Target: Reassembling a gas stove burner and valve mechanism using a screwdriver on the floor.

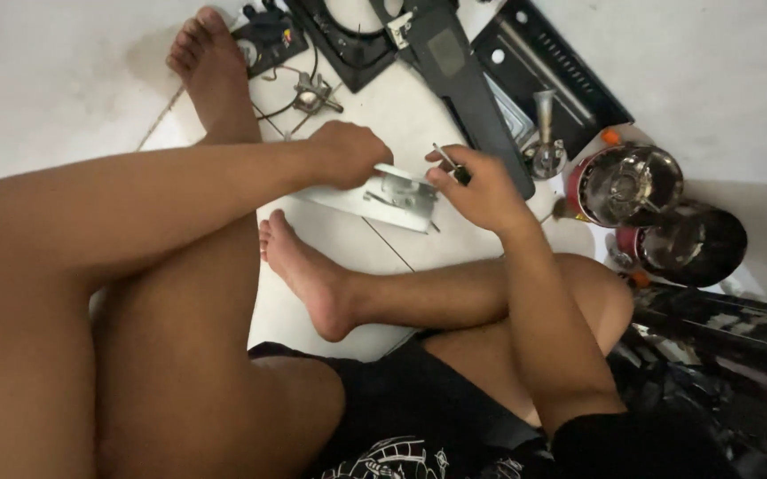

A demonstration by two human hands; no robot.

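head view: hands (419, 168) grip flat white metal bracket (383, 197).

A white metal plate (374, 197) with a small silver fitting on top lies flat on the white floor, in the middle, just far of the bare foot. A thin dark tool (452, 163) stands tilted over its right end.

Things lying on the white floor

A long black panel (454, 80) lies on the white floor (55, 71). Just right of the panel sits a flat black tray (556, 66). Further right stand two shiny round metal pots (630, 184). Left of the panel lies a small metal part with wires (310, 93).
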